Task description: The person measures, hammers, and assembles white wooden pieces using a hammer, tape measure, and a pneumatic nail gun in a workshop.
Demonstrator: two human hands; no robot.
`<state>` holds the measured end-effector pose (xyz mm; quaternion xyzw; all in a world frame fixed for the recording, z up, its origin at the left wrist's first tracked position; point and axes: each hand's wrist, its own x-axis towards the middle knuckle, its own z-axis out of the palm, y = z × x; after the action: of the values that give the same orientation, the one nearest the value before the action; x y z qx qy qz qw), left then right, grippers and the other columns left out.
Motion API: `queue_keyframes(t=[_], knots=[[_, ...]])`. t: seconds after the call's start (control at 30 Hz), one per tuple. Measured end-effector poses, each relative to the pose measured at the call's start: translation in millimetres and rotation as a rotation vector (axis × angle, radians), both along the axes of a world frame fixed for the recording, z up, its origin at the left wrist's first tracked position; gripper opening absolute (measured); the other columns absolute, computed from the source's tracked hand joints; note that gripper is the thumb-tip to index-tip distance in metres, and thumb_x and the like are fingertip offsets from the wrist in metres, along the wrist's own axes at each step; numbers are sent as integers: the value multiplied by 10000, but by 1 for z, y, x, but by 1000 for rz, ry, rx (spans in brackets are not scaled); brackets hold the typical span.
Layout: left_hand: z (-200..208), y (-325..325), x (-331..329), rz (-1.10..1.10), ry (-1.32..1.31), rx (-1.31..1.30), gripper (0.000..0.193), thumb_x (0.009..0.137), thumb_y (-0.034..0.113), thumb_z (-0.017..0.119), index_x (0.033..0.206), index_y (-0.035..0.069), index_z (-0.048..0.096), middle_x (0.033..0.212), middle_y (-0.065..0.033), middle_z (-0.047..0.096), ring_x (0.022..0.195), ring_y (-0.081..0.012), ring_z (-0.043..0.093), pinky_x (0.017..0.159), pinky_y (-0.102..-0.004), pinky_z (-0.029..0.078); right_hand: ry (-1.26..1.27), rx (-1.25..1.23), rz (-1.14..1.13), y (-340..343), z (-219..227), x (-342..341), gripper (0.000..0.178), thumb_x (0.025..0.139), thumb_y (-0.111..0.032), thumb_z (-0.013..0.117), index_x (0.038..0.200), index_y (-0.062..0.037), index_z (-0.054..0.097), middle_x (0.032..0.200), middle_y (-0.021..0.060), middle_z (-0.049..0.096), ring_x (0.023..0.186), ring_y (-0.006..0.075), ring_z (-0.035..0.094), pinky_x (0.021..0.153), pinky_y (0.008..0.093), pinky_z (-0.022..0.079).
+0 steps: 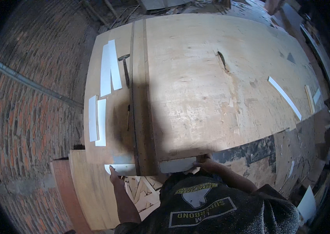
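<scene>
At the near edge of the big plywood table, my left hand (113,174) grips the left end of a white strip (123,169), fingers on its top. My right hand (205,164) is closed at the right end of a white panel (177,165), partly in shadow. Between them runs a long brown wooden rail (144,117), which hides whether the two white parts are one piece. A hammer (125,70) lies left of the rail. Nearer to me, a thin dark pencil-like tool (128,117) rests beside the rail.
Two pairs of white strips (111,70) (97,121) lie at the table's left. A saw blade (222,60) sticks up through the plywood tabletop (188,97). Another white strip (285,97) lies to the right. Wood offcuts (145,193) are piled below, near a brick wall (28,117).
</scene>
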<state>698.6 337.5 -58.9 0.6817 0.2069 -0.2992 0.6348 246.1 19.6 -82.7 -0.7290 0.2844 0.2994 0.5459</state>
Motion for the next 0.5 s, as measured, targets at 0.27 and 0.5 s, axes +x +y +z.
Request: queue_keyframes(t=[0.27, 0.5], knots=[[-41, 49, 45, 9, -81, -165, 560, 1027, 494, 641, 1280, -4, 591, 1169, -158, 667, 1052, -302, 680, 905, -510, 593, -454, -597, 188, 33, 33, 36, 719, 924, -521, 765, 1415, -20, 603, 1116, 183, 733, 924, 288, 718, 817, 424, 565], [89, 21, 18, -54, -206, 5, 521, 1004, 551, 653, 1247, 92, 609, 1169, -96, 682, 1036, -234, 678, 840, -432, 594, -207, 605, -935, 29, 122, 20, 339, 978, -368, 758, 1028, -32, 766, 835, 26, 695, 703, 87, 619, 591, 275, 452]])
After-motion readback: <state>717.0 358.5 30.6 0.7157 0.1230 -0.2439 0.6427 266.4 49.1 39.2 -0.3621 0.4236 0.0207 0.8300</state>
